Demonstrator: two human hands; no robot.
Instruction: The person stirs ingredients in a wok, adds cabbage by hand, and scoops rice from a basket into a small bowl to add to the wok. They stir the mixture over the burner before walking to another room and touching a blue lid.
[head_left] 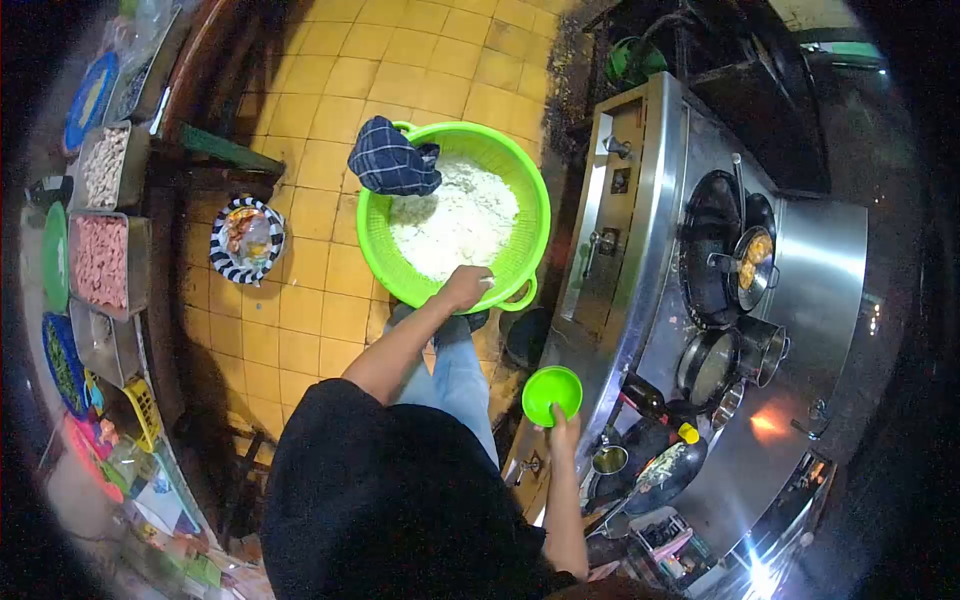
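My left hand (466, 287) is over the near rim of a large bright green plastic basket (534, 180), its fingers closed. A bit of white shows at the fingertips; what they hold, if anything, is hidden. White, loose food that looks like rice (460, 220) fills the bottom of the basket. Over the basket's far left rim hangs a dark blue checked cloth (392, 160). To the right, beside the stove's edge, my right hand (562, 428) grips a small green bowl (551, 394) by its near rim. The inside of the bowl looks bare.
A steel stove (640, 200) runs along the right, with a wok (710, 240), a strainer of fried pieces (754, 262), pots and a dark bottle (650, 398). A striped-rimmed bin (247, 240) stands on the yellow tiles. Metal trays of pink food (102, 262) line the left.
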